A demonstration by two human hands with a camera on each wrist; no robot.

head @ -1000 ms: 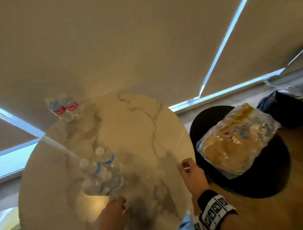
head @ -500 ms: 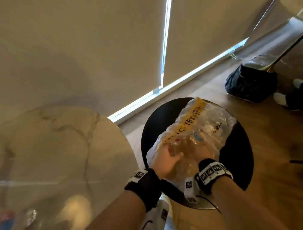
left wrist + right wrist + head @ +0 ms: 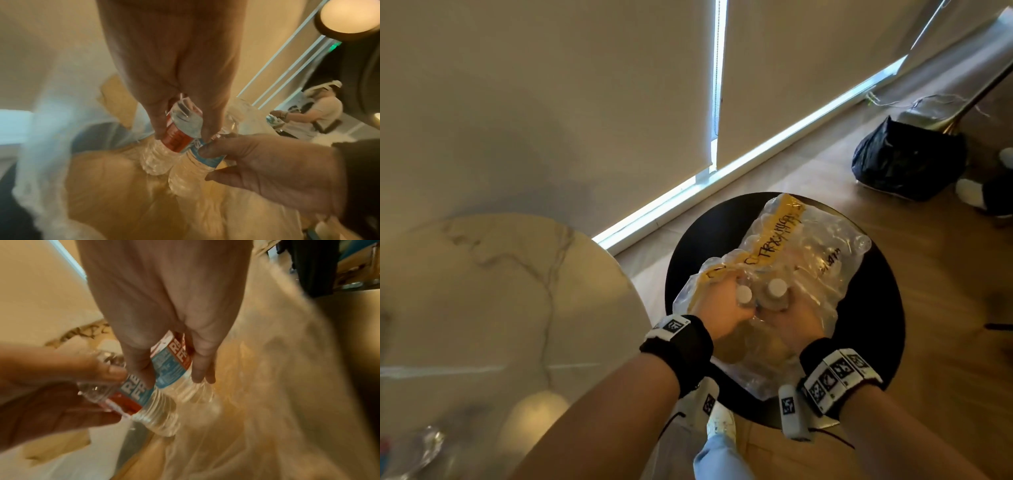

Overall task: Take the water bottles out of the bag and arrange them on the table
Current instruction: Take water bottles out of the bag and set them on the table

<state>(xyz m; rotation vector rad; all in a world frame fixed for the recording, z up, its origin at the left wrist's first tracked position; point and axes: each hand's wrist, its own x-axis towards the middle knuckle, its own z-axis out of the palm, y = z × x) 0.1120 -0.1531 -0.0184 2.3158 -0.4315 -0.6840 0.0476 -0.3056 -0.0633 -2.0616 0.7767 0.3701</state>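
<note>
So each hand grips a clear plastic water bottle with white cap, left hand [image 3: 717, 303] one [image 3: 743, 294], right hand [image 3: 799, 317] the other [image 3: 776, 291], lifting from the crinkly clear bag [image 3: 808, 260] on the round black stool [image 3: 873, 308]. Next, probably carry them to the marble table [image 3: 500, 291] at 9 o'clock.

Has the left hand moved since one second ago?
Yes. The left hand went from the marble table rightward to the plastic bag on the black stool, gripping a water bottle.

I read "RE / FR" in white on the red-and-blue label of the clear plastic water bottle [image 3: 144, 395] — same letters on the second clear bottle [image 3: 174, 363]. Black marker scrawl on the clear plastic bag's yellow strip [image 3: 777, 240] — illegible.
</note>
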